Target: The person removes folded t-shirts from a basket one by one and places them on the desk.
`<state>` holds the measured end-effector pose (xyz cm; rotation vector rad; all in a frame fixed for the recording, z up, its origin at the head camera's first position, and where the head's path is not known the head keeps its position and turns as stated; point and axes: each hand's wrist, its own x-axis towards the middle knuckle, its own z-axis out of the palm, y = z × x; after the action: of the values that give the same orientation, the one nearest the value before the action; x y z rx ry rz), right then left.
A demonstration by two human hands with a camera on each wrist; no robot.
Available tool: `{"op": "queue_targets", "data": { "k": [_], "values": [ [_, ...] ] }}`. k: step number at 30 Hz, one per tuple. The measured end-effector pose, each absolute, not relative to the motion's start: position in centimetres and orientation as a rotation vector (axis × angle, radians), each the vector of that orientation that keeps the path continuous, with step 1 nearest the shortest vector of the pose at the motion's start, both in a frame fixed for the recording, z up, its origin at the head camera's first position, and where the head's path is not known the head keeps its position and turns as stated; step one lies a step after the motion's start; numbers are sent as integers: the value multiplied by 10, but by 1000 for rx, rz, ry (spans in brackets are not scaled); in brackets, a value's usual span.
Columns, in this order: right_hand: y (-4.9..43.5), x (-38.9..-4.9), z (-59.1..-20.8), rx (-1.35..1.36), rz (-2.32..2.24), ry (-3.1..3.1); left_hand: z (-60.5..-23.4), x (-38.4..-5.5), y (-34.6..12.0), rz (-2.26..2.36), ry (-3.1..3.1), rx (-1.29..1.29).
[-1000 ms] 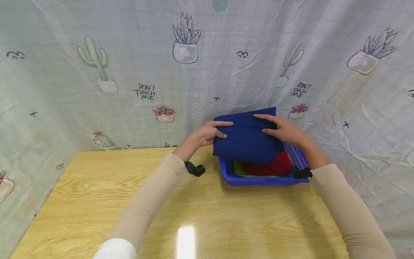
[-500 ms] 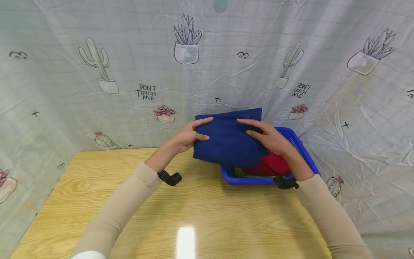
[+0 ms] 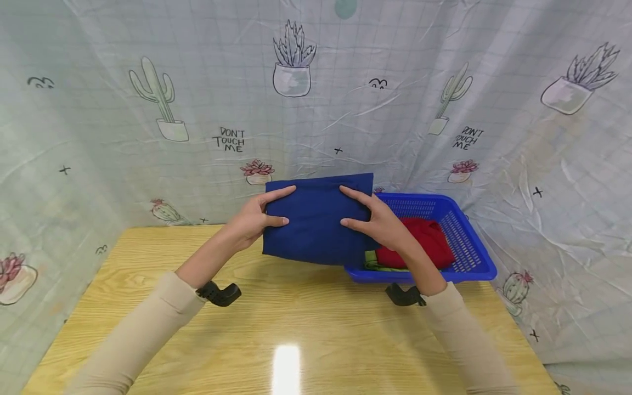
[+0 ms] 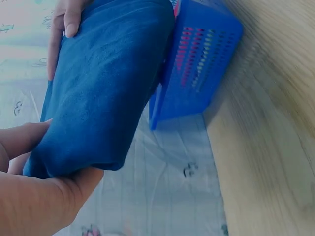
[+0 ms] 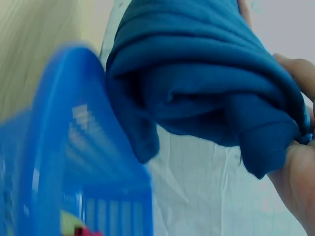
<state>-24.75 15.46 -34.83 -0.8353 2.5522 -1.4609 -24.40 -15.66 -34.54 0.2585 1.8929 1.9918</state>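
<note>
1. You are holding a folded blue cloth (image 3: 316, 219) in both hands, lifted above the wooden table (image 3: 296, 329) and not touching it.
2. Your left hand (image 3: 254, 219) is grasping the cloth's left edge, with fingers lying across the upper face and the thumb pressing lower down on the same side. The left wrist view is confirming this hold: the thumb and fingers are closing round the fold of the cloth (image 4: 98, 88).
3. Your right hand (image 3: 377, 222) is grasping the cloth's right edge in the same manner, fingers spread over the top and the thumb on the face. In the right wrist view the fingertips (image 5: 295, 167) are pinching the thick folded hem of the cloth (image 5: 206, 83).
4. The cloth is sitting just left of the blue plastic basket (image 3: 474, 258), its right lower corner overlapping the basket's near left rim as seen from the head camera. Whether the two are touching cannot be told.
5. The basket is standing on the table's far right part, against the printed curtain (image 3: 148, 109). Inside it a red garment (image 3: 429, 244) is lying on top, with a green piece (image 3: 375, 263) showing beneath its left edge.
6. A black wrist mount (image 3: 219, 293) is showing under your left forearm and another under your right (image 3: 402, 294).
7. A bright glare spot (image 3: 285, 367) is lying on the table's near middle.
</note>
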Motion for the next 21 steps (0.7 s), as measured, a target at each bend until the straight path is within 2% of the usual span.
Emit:
{"op": "queue_targets", "data": {
  "k": [9,21],
  "values": [
    [114,-236,-364,-912,-1391,2721,-350,-224,-191,1904,2108,255],
    [77,-230,-397,-939,-1606,2631,-365,-209,-221,1891,2169,247]
  ]
}}
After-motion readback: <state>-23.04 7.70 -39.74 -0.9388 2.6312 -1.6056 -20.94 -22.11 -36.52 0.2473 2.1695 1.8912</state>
